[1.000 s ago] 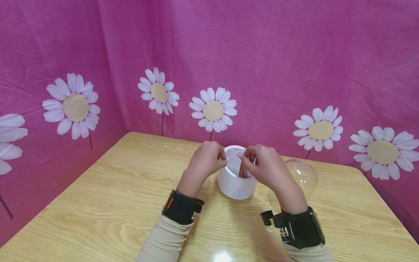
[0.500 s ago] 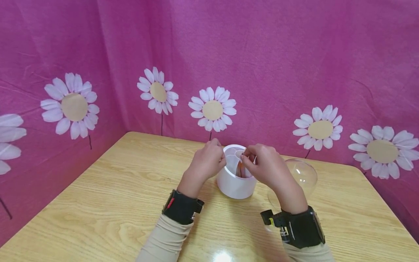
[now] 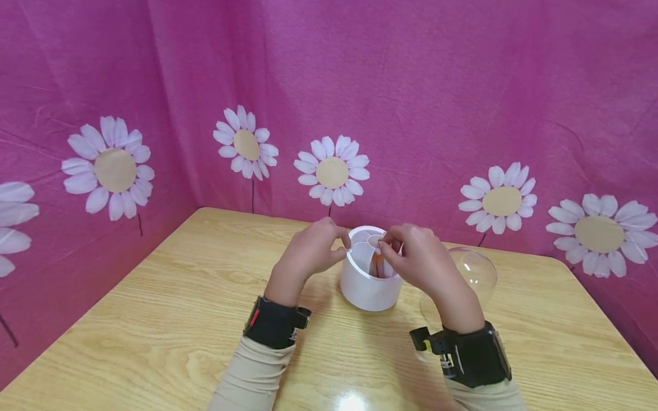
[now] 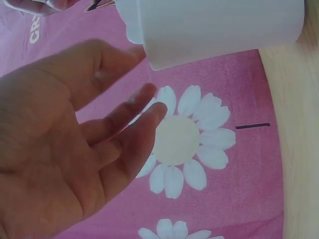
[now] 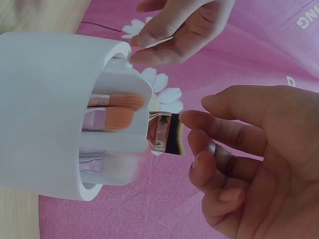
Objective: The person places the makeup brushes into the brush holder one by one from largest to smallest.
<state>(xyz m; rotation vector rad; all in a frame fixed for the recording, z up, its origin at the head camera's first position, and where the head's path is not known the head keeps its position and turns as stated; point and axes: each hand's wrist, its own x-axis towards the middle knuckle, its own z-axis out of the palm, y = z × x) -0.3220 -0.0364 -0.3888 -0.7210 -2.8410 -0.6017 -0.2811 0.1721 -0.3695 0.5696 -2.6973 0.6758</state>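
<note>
A white round brush holder point(image 3: 370, 294) with inner dividers stands on the table. Several makeup brushes with orange bristles point(image 5: 119, 118) are inside it. Beyond its rim in the right wrist view sticks up a brush with dark, flat-topped bristles point(image 5: 173, 134). My right hand point(image 3: 424, 260) is over the holder's right side, fingers loosely bent, one fingertip right at those dark bristles and the thumb apart. On the left side, my left hand point(image 3: 313, 245) has a fingertip at the holder's rim, its other fingers point(image 4: 144, 124) loosely bent with nothing between them.
A clear dome cover point(image 3: 473, 274) stands on the table right of the holder, partly behind my right forearm. Behind the wooden table point(image 3: 169, 319) hangs a pink cloth point(image 3: 411, 85) with white daisies.
My left hand has shifted slightly left and its curled fingers have straightened and spread at the rim. The right hand and the holder have hardly moved.
</note>
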